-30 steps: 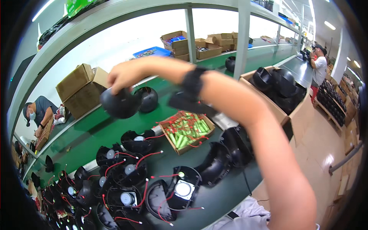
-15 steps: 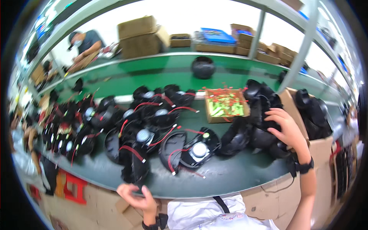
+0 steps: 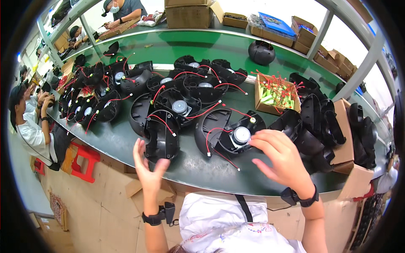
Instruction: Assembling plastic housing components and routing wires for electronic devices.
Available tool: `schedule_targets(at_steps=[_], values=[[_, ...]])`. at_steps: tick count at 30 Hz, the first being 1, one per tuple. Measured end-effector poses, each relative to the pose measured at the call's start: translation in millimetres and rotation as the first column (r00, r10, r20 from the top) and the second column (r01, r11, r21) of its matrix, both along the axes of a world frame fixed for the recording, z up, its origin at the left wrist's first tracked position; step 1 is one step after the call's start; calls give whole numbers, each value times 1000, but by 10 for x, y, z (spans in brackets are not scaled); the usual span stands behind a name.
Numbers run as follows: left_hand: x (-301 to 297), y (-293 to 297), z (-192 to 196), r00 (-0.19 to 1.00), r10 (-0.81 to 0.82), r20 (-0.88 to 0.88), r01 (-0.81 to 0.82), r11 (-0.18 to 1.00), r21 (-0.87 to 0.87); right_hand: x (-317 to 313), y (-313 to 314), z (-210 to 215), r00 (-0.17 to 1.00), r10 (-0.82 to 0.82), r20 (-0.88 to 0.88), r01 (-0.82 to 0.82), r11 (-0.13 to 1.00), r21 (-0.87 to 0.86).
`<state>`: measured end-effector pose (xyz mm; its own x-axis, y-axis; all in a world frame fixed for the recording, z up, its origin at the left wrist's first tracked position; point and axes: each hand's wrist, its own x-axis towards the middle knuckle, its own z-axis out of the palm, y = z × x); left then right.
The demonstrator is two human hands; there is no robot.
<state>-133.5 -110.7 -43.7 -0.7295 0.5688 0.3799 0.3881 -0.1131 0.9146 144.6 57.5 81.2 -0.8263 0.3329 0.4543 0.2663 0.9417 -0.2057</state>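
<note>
My left hand (image 3: 150,172) is open at the table's front edge, thumb and fingers apart around the near end of a black plastic half-shell (image 3: 162,145). Whether it touches the shell I cannot tell. With fingers stretched and thumb apart, my right hand (image 3: 279,155) hovers by a round silver speaker (image 3: 241,136); its fingertips come close to the speaker's edge. That speaker sits in an open black shell, with red wires ending in white plugs. An empty-looking half-shell (image 3: 210,128) lies just left of it. Another shell behind holds a second speaker (image 3: 180,108).
A cardboard box (image 3: 258,104) holds green parts with red wires. Black shells (image 3: 314,120) pile up at the right beside a larger carton (image 3: 342,135). A round black housing (image 3: 261,52) stands on the green belt (image 3: 190,47). Other people work at the left and far side.
My right hand has moved left from the piled shells to the speaker. My left hand has moved up to the near half-shell. The view has shifted.
</note>
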Motion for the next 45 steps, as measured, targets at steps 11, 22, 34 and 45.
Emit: schedule_targets(at_steps=[11,22,34,45], values=[[-516,74,630,902,67,-427,-148,976,-160,-297,262,-96,925,99,366,-96,995,-26],[41,142,325,624,-115,-773,-115,965,-236,54,164,-176,983,18,-185,-124,804,-581],[788,-61,429,798,-343,-495,342,935,-95,418,-543,-410,813,-454,-365,-410,-1,-912],[1277,302,429,480,-614,-627,624,741,-247,666,-647,-707,909,-317,-270,-105,452,-886]])
